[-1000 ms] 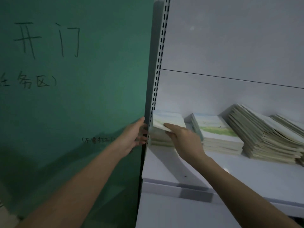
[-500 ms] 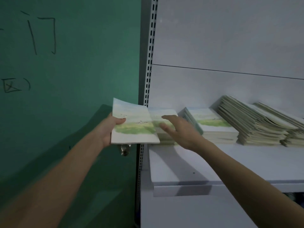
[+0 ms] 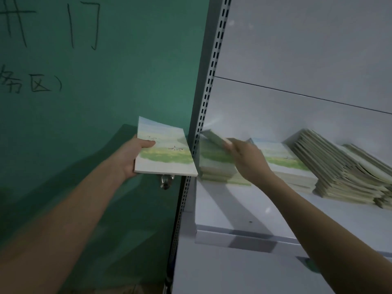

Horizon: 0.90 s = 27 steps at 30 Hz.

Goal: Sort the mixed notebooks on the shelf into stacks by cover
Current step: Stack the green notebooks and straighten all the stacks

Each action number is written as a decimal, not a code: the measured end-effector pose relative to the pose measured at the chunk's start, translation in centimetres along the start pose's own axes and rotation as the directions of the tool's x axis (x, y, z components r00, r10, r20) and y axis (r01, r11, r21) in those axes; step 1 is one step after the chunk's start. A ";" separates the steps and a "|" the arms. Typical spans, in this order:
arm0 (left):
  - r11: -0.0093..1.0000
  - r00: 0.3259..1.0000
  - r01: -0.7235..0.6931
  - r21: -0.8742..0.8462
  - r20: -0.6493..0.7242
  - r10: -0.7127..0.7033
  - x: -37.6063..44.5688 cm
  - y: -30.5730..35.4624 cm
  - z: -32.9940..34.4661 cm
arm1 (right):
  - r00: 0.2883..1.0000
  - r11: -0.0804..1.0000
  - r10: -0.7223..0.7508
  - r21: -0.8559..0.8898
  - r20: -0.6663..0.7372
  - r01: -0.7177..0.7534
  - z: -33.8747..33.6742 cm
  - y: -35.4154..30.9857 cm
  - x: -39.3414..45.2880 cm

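A notebook [image 3: 164, 153] with a meadow cover is being held by the left hand [image 3: 131, 157], thumb on top, before the green wall [image 3: 106, 98]. Another notebook [image 3: 215, 138], blurred, is being gripped by the right hand [image 3: 250, 161] over the leftmost stack [image 3: 214, 166] on the shelf [image 3: 244, 211]. Further stacks [image 3: 339, 172] are being kept rightward.

Held notebook [image 3: 164, 154] left of upright [image 3: 209, 85]; stacks [image 3: 343, 172] on shelf [image 3: 244, 219] right.
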<state>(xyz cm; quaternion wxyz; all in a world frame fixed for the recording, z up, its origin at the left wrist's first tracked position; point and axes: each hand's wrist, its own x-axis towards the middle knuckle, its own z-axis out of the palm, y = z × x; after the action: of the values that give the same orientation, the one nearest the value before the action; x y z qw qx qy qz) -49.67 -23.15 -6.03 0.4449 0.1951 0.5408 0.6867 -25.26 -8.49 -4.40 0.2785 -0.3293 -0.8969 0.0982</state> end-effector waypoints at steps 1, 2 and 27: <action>1.000 1.000 -0.004 0.011 0.000 0.004 -0.1 -0.2 0.3 | 0.997 0.999 -0.011 0.046 -0.070 0.014 -0.3 -0.9 0.3; 1.000 1.000 0.008 0.021 0.005 -0.008 -0.4 -0.4 0.8 | 0.993 0.998 -0.049 0.041 -0.103 0.054 -0.4 -2.0 0.5; 0.998 0.995 0.017 -0.068 -0.095 -0.023 -2.9 -1.0 0.2 | 0.989 0.984 -0.020 0.176 0.144 -0.005 1.7 0.6 0.5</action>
<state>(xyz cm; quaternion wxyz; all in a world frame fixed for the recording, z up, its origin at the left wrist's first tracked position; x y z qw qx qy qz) -47.61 -25.44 -6.27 0.4316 0.1415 0.5400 0.7086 -26.21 -7.68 -5.77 0.2409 -0.2919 -0.9038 0.1998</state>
